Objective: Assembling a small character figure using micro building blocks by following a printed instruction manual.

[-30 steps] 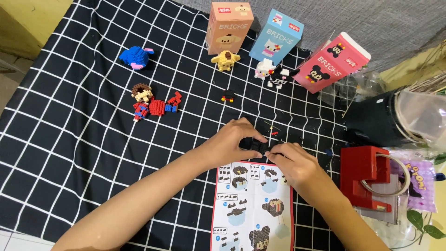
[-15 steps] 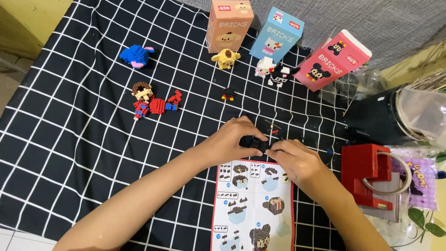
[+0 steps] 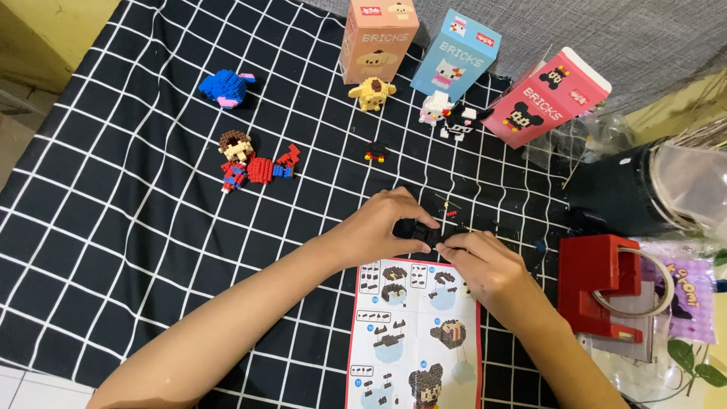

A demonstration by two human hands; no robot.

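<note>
Both hands are met over a small black brick assembly (image 3: 419, 233), which is held just above the top edge of the instruction sheet (image 3: 415, 337). By the left hand (image 3: 379, 227) the piece is pinched between thumb and fingers; by the right hand (image 3: 485, 265) it is pinched from the other side, the fingertips curled in tight. Compared with a second ago, the hands are found in nearly the same place, drawn a little closer over the piece, so the pressing of bricks together is judged to be under way rather than finished. Whether a loose brick is hidden under the fingers cannot be told.

Just beyond the hands, tiny loose bricks (image 3: 450, 212) are scattered on the black checked cloth (image 3: 113, 227) that covers the surface. To the right, a red block-shaped holder (image 3: 594, 280) is set beside clear plastic bags. Farther off on the left, a red and blue brick figure (image 3: 254, 163) is laid down, with a blue brick figure (image 3: 225, 87) beyond it. A small black and red brick part (image 3: 375, 151) is seen near the middle. At the far edge, a yellow brick dog (image 3: 372, 92) and a white and black pair of figures (image 3: 448, 115) are stood before three boxes: orange (image 3: 377, 38), light blue (image 3: 456, 57) and pink (image 3: 545, 102).
</note>
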